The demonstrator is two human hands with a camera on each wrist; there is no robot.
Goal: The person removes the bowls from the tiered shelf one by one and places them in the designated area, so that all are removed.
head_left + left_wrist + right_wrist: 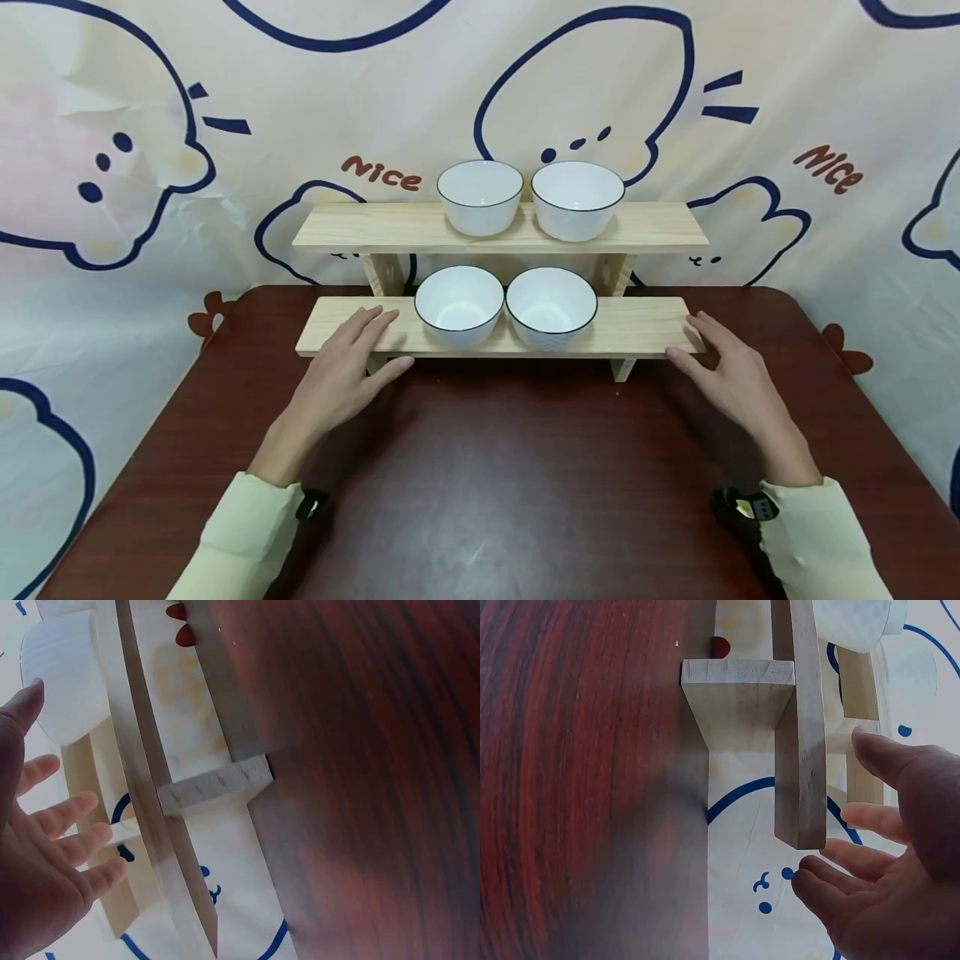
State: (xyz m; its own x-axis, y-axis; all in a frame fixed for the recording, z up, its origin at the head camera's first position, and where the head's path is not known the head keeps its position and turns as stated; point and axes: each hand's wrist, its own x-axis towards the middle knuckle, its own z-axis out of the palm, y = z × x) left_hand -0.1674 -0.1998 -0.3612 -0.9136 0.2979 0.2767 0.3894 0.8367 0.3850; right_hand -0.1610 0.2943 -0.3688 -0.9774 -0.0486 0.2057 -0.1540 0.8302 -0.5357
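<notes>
A two-tier wooden shelf stands at the table's far side. On its lower board (pixel 645 325) sit two white dark-rimmed bowls, a left bowl (pixel 459 307) and a right bowl (pixel 551 308), side by side. Two similar bowls, one left (pixel 480 198) and one right (pixel 577 202), rest on the upper board (pixel 360 227). My left hand (pixel 341 371) is spread over the left end of the lower board, fingers extended, holding nothing. At the board's right end is my right hand (pixel 727 371), its fingers and thumb apart and nothing gripped. Whether either hand touches the wood I cannot tell.
The dark reddish-brown table (pixel 480 483) extends in front of the shelf. Behind and at both sides hangs a pale cloth (pixel 420 100) with blue cartoon outlines. A short wooden support (pixel 739 705) holds up the lower board on the right.
</notes>
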